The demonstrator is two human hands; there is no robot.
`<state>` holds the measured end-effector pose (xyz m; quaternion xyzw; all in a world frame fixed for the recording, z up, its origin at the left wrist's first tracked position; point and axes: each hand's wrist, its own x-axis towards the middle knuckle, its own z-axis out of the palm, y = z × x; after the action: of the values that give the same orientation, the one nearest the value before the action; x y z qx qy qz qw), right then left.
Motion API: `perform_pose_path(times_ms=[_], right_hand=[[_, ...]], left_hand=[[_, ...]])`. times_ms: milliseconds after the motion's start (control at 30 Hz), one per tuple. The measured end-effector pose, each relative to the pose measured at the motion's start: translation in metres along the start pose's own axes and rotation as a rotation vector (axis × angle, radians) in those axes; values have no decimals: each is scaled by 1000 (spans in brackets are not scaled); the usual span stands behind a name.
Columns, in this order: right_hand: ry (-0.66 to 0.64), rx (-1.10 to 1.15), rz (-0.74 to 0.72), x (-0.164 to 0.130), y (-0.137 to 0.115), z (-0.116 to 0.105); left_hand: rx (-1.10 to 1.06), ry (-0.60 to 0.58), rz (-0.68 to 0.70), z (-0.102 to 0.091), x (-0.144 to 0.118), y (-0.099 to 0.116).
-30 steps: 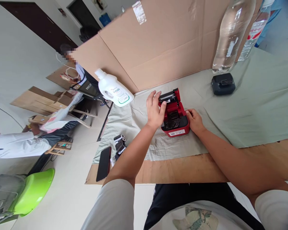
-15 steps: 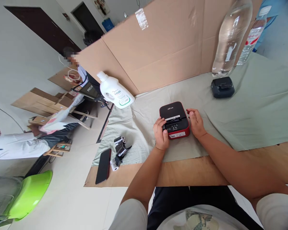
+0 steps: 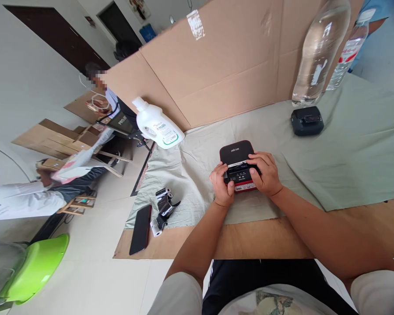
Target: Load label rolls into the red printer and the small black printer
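A small red and black label printer sits with its lid closed on a pale green cloth. My left hand grips its near left corner, thumb on the front panel. My right hand lies over its near right side, fingers curled across the top by the paper slot. A strip of white paper shows at the slot between my hands.
Paper rolls and a black phone lie at the left. A white detergent bottle leans by the cardboard wall. A second black printer and two clear bottles stand at the far right. Other people sit at the far left.
The printer's lid went from open to closed. My left hand dropped from the lid to the near left corner, and my right hand moved from beside the printer onto its top.
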<state>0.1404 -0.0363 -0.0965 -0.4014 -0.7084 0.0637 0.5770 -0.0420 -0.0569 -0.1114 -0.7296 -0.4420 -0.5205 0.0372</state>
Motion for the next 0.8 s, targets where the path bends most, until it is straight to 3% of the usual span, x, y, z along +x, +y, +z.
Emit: perform_pose_path(times_ms=[300,400,467,567,633,800], right_hand=[[11,70,31,-4,0,1],[56,177,185,-8,9,6],[82,229,431,-10,20,11],[-33,172,708,-11,34,16],[-119,126,731,-11,39,16],[-128,217,691,-13,35,14]], left_hand=[[-88,27,-23,2,-5,-1],[-144,47,-188,3,-12,-5],[-221,-38,-354,2,-15,-6],[-432,-218,-524,-2,-13,-4],[-537,-270,-573,-5,-10,1],[-724,-294,-591,-13,-6,7]])
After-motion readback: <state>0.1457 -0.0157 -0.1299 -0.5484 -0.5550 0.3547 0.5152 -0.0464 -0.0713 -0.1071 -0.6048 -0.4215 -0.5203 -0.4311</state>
